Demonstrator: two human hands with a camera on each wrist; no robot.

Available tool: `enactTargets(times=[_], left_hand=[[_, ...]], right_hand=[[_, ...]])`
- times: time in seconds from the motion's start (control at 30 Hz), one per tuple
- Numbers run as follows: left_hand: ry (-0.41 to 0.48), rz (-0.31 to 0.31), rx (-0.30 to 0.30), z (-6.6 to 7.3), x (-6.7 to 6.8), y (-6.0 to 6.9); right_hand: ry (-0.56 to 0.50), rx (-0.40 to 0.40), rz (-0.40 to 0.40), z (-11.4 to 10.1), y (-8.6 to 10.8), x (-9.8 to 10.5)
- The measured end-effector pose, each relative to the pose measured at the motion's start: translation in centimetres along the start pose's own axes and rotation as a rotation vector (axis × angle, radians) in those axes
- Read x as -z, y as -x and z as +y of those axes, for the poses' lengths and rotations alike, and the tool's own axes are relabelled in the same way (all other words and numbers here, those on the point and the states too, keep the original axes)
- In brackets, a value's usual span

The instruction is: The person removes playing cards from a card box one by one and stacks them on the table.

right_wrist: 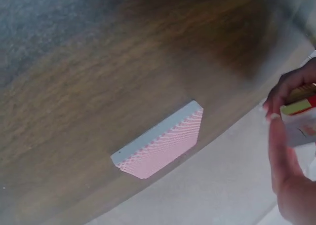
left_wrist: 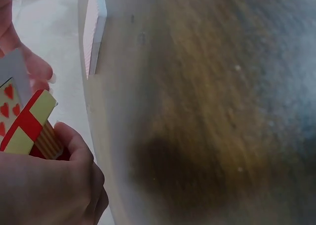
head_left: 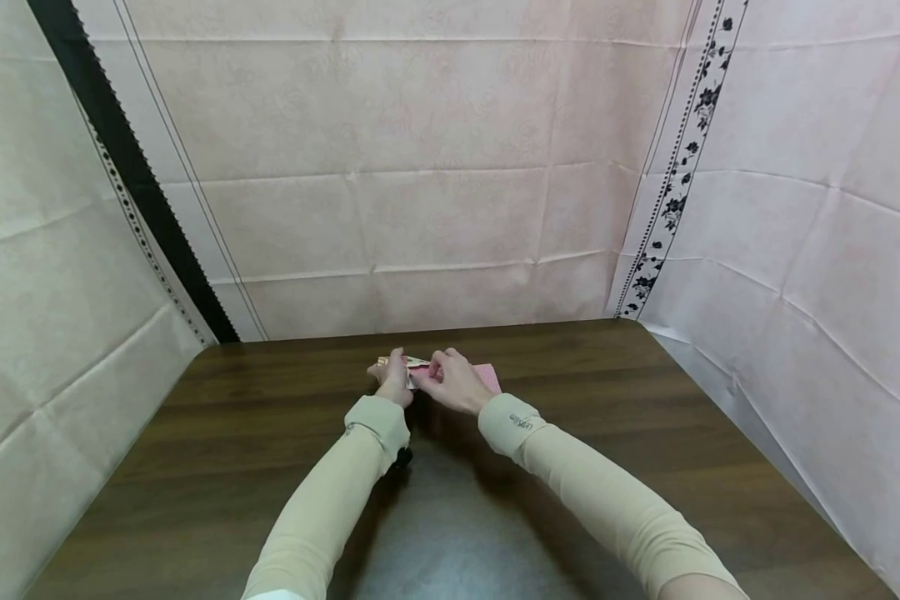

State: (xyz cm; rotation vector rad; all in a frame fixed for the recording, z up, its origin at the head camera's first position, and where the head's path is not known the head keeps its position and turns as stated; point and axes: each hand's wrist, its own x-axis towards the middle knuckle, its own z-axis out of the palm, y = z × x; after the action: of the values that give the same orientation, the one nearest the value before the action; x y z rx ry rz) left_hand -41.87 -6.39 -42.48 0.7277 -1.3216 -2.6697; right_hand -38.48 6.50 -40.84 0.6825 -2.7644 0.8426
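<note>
Gripping card box (left_wrist: 32,125) with left hand (left_wrist: 54,185); cannot tell whether pinching with right hand (head_left: 456,385), nearer pink deck (head_left: 489,377) right of frame centre.

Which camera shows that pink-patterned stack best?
The right wrist view: the pink-patterned stack lies wholly in frame, its patterned face and one pale side unobstructed. The left wrist view shows it narrow, cut off at the top; the head view shows it small, partly behind the right hand.
</note>
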Motion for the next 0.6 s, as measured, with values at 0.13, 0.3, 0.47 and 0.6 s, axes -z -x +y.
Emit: enactTargets(times=[0.13, 0.3, 0.47, 0.6], left_hand=[[-0.032, 0.019, -0.026, 0.0, 0.3, -0.3], [-0.057, 0.074, -0.035, 0.2, 0.7, -0.2], [-0.064, 0.152, -0.048, 0.5, 0.7, 0.0], [-0.052, 0.169, -0.046, 0.5, 0.8, 0.0]], right_hand=[[0.021, 0.01, -0.096, 0.0, -0.1, 0.2], [0.059, 0.017, -0.201, 0.4, 0.0, 0.5], [0.148, -0.008, -0.162, 1.4, 0.4, 0.6], [0.224, -0.078, -0.037, 2.3, 0.5, 0.6]])
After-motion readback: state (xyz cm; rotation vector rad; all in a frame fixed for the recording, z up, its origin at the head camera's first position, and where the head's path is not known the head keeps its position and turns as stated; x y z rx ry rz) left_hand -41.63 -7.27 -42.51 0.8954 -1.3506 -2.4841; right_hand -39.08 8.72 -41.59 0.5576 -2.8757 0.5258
